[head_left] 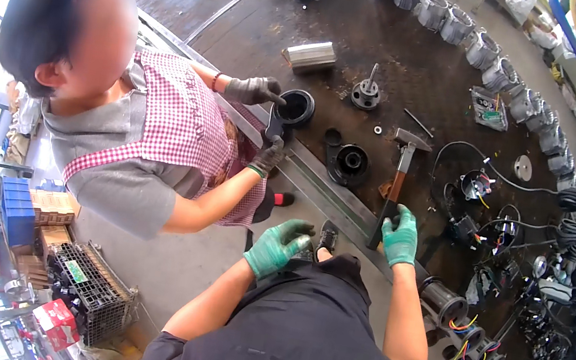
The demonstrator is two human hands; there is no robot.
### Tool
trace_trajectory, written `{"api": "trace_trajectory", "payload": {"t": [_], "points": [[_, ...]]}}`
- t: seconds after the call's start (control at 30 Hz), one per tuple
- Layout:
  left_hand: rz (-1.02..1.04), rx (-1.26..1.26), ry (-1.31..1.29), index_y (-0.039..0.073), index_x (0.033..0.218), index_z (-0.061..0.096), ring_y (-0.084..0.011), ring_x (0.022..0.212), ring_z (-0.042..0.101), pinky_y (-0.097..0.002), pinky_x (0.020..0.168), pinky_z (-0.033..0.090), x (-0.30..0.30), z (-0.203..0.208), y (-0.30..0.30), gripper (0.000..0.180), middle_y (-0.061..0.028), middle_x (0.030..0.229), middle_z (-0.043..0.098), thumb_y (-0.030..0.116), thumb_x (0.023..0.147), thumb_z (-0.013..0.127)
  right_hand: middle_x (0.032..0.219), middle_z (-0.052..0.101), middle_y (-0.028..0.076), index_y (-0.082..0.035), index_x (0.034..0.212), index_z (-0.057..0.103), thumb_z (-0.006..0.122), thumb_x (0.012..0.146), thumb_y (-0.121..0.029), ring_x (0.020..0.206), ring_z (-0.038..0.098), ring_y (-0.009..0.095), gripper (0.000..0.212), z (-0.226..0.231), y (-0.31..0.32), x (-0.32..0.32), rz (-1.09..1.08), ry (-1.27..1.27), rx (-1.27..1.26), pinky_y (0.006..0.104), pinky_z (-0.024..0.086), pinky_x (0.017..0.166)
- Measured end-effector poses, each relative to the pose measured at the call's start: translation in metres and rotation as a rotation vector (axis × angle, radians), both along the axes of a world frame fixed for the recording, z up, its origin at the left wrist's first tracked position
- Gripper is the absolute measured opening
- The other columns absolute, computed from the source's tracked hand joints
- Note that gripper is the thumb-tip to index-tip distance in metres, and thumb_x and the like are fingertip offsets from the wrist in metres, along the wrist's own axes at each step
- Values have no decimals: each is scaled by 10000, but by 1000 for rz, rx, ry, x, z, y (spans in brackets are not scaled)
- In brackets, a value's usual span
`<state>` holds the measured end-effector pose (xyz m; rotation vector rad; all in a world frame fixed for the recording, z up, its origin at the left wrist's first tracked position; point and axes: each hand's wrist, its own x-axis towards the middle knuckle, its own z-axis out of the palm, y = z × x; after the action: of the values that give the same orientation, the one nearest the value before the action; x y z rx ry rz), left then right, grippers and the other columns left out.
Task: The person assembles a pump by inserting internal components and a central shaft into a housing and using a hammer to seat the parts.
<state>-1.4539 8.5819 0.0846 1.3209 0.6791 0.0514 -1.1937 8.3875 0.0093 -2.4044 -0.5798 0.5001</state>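
While a blue plastic bin (16, 212) is standing at the far left, a black wire-mesh crate (89, 292) is sitting on the floor near it. Next, a co-worker in a grey shirt and a red-and-white checked apron (167, 113) is standing at the dark, stained worktable (251, 25), using both grey-gloved hands to steady a round, hollow black housing (293, 108) at the table's edge. The person's left hand (278, 248), in a green glove, is hovering off the table, its fingers spreading well apart and holding nothing. A black flanged part with a round hub (350, 163) is lying farther right. Beyond it, a steel-headed hammer with a brown-and-black handle (398, 181) is lying on the table, its butt pointing toward the person. The green-gloved right hand (400, 235) is reaching to the handle's lower end, its fingers curving partway; whether they are gripping it, I cannot tell. Silver ribbed motor housings (482, 50) are lining the far rim.
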Motion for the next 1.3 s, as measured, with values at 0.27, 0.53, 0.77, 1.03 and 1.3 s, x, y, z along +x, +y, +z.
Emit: {"api": "trace_trajectory", "payload": {"t": [0.27, 0.53, 0.77, 1.03, 1.3], "points": [[10, 315, 144, 13, 1359, 601, -172, 1135, 659, -330, 987, 526, 47, 4, 39, 393, -99, 1256, 698, 138, 996, 688, 1280, 598, 244, -81, 1495, 475, 736, 875, -224, 1123, 616, 433, 687, -20, 8, 1, 63, -109, -57, 488, 522, 963], [248, 801, 88, 29, 1235, 645, -200, 1030, 683, -318, 881, 549, 87, -18, 95, 327, -111, 1154, 693, 91, 929, 740, 1290, 601, 226, -50, 1478, 490, 729, 882, -200, 1150, 601, 425, 659, -24, 4, 3, 70, -128, -40, 478, 498, 1008], [465, 937, 231, 18, 1215, 600, -382, 1082, 613, -453, 944, 516, 90, -72, 172, 499, -187, 1120, 618, 171, 799, 827, 1287, 572, 253, -6, 1457, 496, 717, 904, -230, 1174, 566, 446, 636, -38, 6, -12, -11, -183, -151, 499, 472, 1035], [73, 819, 505, 10, 1354, 541, -433, 1195, 580, -465, 1034, 497, 99, -100, 243, 827, -246, 1265, 608, 248, 667, 935, 1389, 513, 288, 57, 1475, 450, 740, 889, -280, 1252, 533, 460, 736, -33, 33, -24, -108, -197, -496, 493, 455, 1083], [54, 705, 480, 4, 1168, 589, -411, 1155, 610, -465, 992, 526, 112, -101, 236, 670, -228, 1181, 652, 224, 630, 922, 1448, 481, 304, 55, 1490, 437, 740, 887, -281, 1300, 522, 465, 753, -27, 51, -20, -176, -146, -660, 481, 444, 1119]]}}
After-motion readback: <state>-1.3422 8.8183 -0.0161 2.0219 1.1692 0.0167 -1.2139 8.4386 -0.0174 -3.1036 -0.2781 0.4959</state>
